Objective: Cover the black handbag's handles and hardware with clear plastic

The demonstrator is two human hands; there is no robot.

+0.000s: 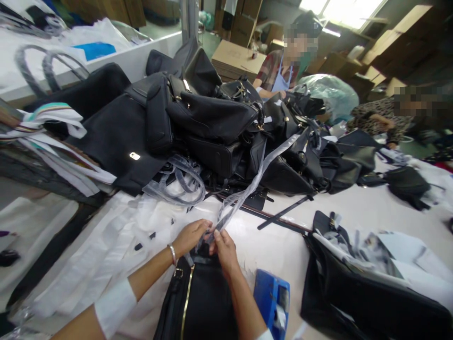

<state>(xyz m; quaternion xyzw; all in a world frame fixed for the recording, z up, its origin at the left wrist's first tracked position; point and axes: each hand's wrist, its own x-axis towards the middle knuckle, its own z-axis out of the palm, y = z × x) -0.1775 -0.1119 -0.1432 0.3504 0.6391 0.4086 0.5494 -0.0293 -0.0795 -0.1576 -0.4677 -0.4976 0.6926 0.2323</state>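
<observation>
pale worktop [279, 250] with bag pile [212, 118] across upper centre; at frame centre, left hand [193, 234] and right hand [225, 250], fingers pinched on plastic strip [247, 191], over black bag [210, 302], lower centre.

In my view, the cardboard stack [235, 57] is at twelve o'clock, the translucent sack [332, 92] at two, striped ribbons [53, 113] at nine.
</observation>
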